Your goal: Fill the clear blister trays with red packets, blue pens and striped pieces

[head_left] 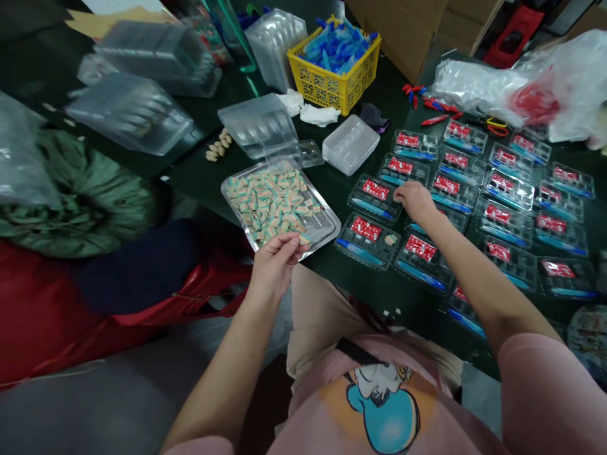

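My left hand [275, 260] hovers at the near edge of a metal tray [327, 225] filled with small striped erasers [270, 199]; its fingers pinch one or more of these pieces. My right hand [415, 200] reaches over several clear blister packs [368, 239] laid in rows on the dark green table, each holding a red label and a blue pen. Its fingers are curled down onto a pack, and what they hold is hidden. One pack near the tray holds a single eraser [390, 239].
A yellow basket [332, 85] of blue pens stands at the back. Stacks of empty clear packs [262, 125] and a white tray stack [349, 144] lie behind the metal tray. Plastic bags [521, 85] sit far right. A green and red bundle [80, 208] lies left.
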A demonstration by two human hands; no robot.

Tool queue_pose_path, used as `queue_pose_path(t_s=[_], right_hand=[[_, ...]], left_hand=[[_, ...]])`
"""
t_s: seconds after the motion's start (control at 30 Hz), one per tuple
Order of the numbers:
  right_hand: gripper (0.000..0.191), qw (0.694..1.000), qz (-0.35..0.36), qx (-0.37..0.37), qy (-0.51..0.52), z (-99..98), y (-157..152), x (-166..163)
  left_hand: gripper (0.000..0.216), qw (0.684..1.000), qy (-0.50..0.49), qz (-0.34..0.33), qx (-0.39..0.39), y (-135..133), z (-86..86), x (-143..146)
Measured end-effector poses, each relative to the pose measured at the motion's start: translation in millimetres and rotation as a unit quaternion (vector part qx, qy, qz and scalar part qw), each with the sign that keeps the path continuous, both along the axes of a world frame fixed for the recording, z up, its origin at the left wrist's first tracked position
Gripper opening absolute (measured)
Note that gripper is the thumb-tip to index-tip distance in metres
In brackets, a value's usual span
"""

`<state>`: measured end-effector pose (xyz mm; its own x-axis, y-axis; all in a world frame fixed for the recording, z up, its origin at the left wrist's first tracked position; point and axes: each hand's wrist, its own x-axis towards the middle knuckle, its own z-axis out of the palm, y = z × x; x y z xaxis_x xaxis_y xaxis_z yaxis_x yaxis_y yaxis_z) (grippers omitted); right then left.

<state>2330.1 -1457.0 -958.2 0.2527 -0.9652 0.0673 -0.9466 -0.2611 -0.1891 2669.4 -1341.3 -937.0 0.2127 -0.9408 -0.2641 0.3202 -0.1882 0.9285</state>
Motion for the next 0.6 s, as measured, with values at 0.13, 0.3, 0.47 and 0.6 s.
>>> queue_pose_path(t_s=[0.13, 0.3, 0.47, 0.6], right_hand=[[0.023, 0.999, 0.012, 0.022, 0.023, -0.4, -2, -1], [0.025, 1.000, 0.006, -0.022, 0.001, 12.1, 12, 21], [0.020, 0.988, 0.109, 0.011, -0.108, 22.9, 31, 93], [0.023, 0.982, 0.155, 0.047, -0.097, 25.1, 15, 151]], left_hand=[[0.035, 1.000, 0.004, 0.008, 0.010, -2, 2.8, 1], [0.038, 1.000, 0.011, -0.002, 0.024, -3, 1.1, -1], [0.033, 1.000, -0.003, -0.011, 0.025, -2, -3.7, -3], [0.028, 0.999, -0.025, 0.024, 0.002, -5, -5.4, 5]])
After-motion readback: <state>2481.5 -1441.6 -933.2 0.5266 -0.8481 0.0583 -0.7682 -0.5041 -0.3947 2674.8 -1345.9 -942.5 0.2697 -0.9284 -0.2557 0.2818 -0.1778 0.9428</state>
